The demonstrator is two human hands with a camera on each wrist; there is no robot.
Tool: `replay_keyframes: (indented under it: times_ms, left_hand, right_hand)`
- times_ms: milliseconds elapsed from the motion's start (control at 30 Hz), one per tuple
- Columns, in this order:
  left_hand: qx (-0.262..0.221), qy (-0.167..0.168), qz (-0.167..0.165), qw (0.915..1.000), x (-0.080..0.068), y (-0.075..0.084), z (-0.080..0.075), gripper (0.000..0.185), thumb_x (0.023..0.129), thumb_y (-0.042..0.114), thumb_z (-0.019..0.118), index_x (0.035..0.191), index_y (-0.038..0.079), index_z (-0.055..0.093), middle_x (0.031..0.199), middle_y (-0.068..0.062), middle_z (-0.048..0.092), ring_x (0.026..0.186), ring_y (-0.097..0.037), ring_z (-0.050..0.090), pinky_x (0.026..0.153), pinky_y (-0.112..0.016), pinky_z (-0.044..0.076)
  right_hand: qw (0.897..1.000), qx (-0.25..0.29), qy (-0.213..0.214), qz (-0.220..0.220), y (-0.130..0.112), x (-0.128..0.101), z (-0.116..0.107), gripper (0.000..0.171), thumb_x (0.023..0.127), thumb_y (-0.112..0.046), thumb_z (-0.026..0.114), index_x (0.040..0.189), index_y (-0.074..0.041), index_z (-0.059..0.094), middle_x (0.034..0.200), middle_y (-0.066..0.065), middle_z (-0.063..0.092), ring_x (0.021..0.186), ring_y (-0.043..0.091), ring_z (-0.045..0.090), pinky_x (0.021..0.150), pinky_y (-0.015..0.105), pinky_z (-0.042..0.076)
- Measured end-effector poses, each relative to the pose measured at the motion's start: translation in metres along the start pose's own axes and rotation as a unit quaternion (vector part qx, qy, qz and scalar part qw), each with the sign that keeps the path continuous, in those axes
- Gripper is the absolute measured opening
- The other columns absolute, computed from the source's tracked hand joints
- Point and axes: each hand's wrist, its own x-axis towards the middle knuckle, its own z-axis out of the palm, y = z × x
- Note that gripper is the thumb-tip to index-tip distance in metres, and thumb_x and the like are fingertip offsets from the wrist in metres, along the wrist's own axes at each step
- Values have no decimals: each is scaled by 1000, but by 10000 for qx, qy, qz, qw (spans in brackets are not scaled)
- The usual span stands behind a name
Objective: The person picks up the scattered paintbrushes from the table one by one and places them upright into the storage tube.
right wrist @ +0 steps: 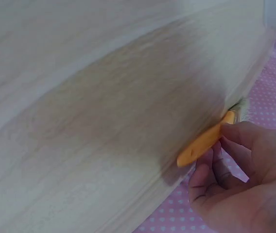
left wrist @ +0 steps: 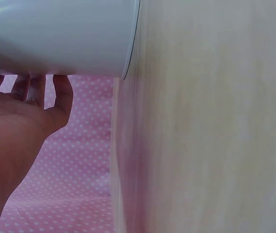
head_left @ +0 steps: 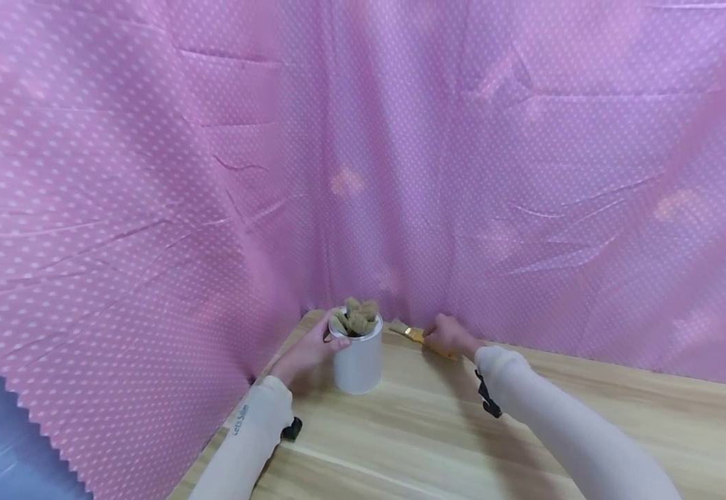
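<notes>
A white cylindrical can (head_left: 358,364) stands upright near the table's back corner, with tan, rough-looking lumps (head_left: 358,319) sticking out of its top. My left hand (head_left: 313,353) grips the can near its rim, thumb on the near side. The left wrist view shows the fingers (left wrist: 64,94) of that hand curled against the can's side. To the right of the can, my right hand (head_left: 452,336) pinches a paintbrush by its orange handle (right wrist: 203,145). The brush's pale bristles (head_left: 396,325) point left toward the can, and the brush lies low over the tabletop.
The light wood table (head_left: 425,444) runs under both arms. Pink polka-dot cloth (head_left: 394,173) hangs right behind the table's back edge and along its left side. A blue-grey surface (head_left: 7,430) shows at the lower left.
</notes>
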Motion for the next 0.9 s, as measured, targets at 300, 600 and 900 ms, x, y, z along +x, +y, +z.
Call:
replay_keyframes:
  times_ms: [300,600,900]
  left_hand:
    - [-6,27,-24,10000,-1,0,4,95,92,55,69,164,22,17,166,-12,22,150,-36,17,116,-63,14]
    - [2,-43,81,10000,-1,-1,-1,94,93,50,71,164,19,16,166,-16,19,150,-39,15,115,-65,14]
    - [-79,5,280,9996,1,-1,1,89,94,44,72,163,19,21,165,-17,21,150,-40,16,116,-65,15]
  right_hand:
    - [9966,811,-133,43,-9,-14,-8,9,89,0,67,85,6,73,66,0,60,55,9,49,53,23,44]
    - [9658,2557,-259,-340,-44,-9,-29,17,99,-5,63,112,5,68,103,13,72,95,28,67,88,47,57]
    - [9147,3870,903,-735,-114,7,-64,22,97,-6,68,116,4,64,108,16,69,103,38,64,94,48,53]
